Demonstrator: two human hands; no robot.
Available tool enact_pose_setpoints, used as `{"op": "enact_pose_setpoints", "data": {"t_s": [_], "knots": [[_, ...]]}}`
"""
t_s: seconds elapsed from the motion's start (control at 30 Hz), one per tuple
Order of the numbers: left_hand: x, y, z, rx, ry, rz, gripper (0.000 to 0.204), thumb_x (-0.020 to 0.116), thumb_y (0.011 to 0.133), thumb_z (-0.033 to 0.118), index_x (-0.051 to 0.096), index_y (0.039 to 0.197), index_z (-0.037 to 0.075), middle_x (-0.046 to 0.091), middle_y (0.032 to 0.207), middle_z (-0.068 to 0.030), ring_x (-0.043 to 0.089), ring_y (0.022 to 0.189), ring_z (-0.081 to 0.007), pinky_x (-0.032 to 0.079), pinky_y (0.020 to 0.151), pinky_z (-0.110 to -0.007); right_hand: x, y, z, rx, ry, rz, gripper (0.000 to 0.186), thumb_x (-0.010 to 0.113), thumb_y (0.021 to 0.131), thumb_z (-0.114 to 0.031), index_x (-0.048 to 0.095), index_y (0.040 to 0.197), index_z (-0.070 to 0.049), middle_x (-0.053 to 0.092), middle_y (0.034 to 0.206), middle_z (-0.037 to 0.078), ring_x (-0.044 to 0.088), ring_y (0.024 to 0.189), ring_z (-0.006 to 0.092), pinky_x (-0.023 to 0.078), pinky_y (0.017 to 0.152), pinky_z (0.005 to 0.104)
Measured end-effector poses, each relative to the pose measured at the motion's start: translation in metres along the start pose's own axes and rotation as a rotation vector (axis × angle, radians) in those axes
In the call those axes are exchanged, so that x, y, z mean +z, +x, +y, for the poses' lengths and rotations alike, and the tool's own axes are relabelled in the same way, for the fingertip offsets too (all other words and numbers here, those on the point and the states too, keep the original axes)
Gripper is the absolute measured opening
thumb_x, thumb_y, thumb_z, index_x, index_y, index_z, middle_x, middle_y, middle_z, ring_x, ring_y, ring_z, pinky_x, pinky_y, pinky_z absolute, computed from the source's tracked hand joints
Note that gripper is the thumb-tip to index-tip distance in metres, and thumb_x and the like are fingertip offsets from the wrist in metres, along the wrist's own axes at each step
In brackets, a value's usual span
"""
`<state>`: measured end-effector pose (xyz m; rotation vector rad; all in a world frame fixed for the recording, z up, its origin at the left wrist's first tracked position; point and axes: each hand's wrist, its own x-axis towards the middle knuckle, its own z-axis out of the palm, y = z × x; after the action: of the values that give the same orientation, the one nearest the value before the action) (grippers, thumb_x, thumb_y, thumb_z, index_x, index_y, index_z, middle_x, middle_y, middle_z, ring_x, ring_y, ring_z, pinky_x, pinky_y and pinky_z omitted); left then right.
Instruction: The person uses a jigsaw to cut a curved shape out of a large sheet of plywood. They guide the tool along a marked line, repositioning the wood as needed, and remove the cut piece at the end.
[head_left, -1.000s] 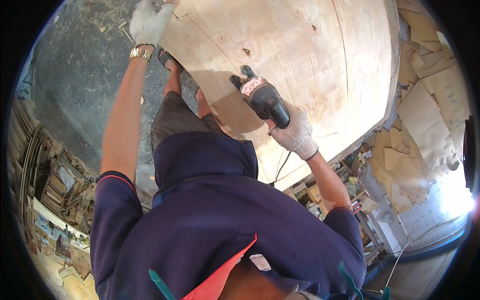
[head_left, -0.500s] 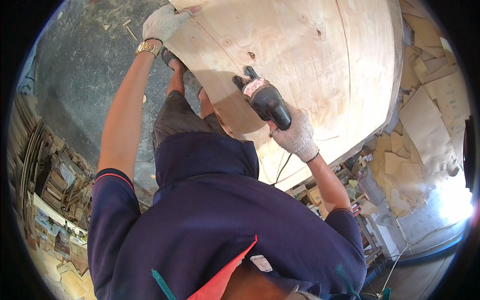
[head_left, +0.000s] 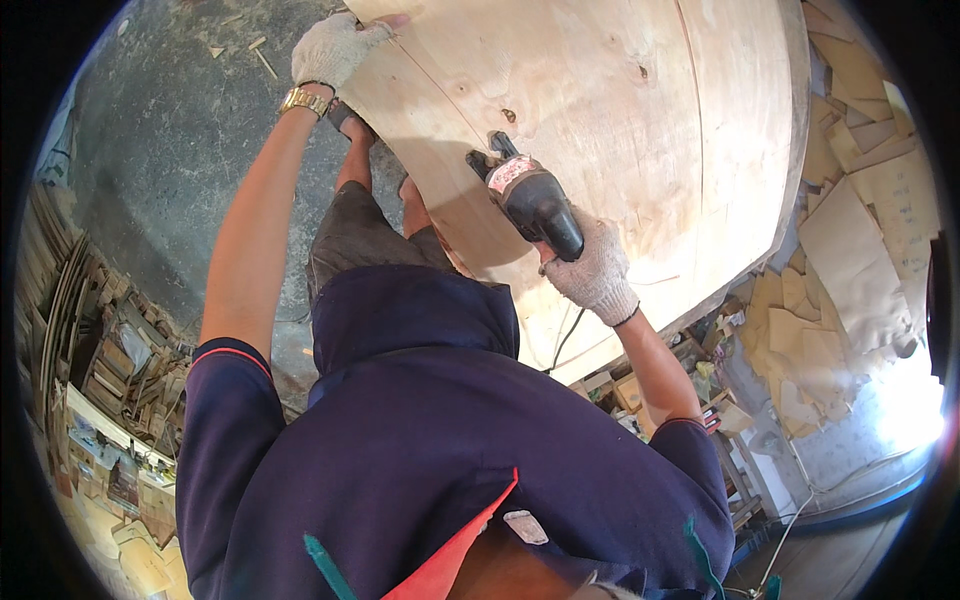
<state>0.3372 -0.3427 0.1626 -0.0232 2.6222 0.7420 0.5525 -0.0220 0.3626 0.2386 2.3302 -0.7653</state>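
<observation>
A large pale plywood sheet (head_left: 620, 110) lies flat in front of me, with a curved pencil line across it. My gloved right hand (head_left: 592, 268) grips a black corded power tool (head_left: 530, 195) whose nose rests on the sheet. My gloved left hand (head_left: 335, 48) presses on the sheet's left edge, fingers curled over the rim. A gold watch (head_left: 305, 100) sits on that wrist. The tool's cord (head_left: 563, 340) drops below the sheet.
Grey concrete floor (head_left: 150, 160) with wood chips lies to the left. Stacked wood strips and clutter (head_left: 100, 350) fill the lower left. Cardboard and plywood offcuts (head_left: 850, 240) pile up on the right. My legs and sandalled foot (head_left: 345, 120) stand beside the sheet.
The power tool and my right hand have shifted slightly along the sheet. My left hand has stayed on the sheet's left edge.
</observation>
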Motion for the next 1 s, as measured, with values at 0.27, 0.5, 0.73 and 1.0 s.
{"op": "enact_pose_setpoints", "data": {"t_s": [0.27,0.5,0.73,1.0], "knots": [[0.004,-0.003,0.001,0.029,0.006,0.043,0.091,0.055,0.082,0.089,0.078,0.098,0.002,0.076,0.085,-0.0176,0.076,0.083,-0.0343,0.058,0.075,-0.047,0.003,0.002,0.003,-0.045,-0.036,0.022,0.036,0.078,0.08,-0.015,0.07,0.113,-0.001,0.072,0.077,0.019,0.076,0.074,0.0353,0.058,0.069,0.0401],[0.005,-0.006,0.002,0.027,0.029,0.038,0.092,0.055,0.082,0.09,0.079,0.099,0.002,0.076,0.083,-0.0175,0.076,0.082,-0.0338,0.058,0.075,-0.047,0.001,0.003,0.001,-0.025,-0.042,-0.003,0.035,0.075,0.078,-0.017,0.068,0.107,-0.001,0.071,0.077,0.021,0.075,0.073,0.0374,0.058,0.068,0.0426],[0.004,-0.006,0.004,0.036,0.004,0.042,0.09,0.057,0.082,0.088,0.08,0.108,0.006,0.078,0.089,-0.0174,0.077,0.085,-0.0332,0.059,0.077,-0.046,0.0,0.005,-0.007,-0.049,-0.045,0.04,0.035,0.074,0.075,-0.018,0.067,0.105,-0.001,0.07,0.078,0.022,0.074,0.075,0.0393,0.058,0.069,0.0442],[0.003,-0.012,0.005,0.0,0.033,0.0,0.087,0.058,0.082,0.087,0.079,0.109,0.007,0.078,0.089,-0.0168,0.077,0.086,-0.0339,0.059,0.077,-0.047,-0.001,0.001,-0.012,-0.022,-0.014,0.014,0.034,0.075,0.076,-0.018,0.067,0.105,-0.001,0.07,0.077,0.021,0.074,0.074,0.039,0.058,0.069,0.0444]]}}
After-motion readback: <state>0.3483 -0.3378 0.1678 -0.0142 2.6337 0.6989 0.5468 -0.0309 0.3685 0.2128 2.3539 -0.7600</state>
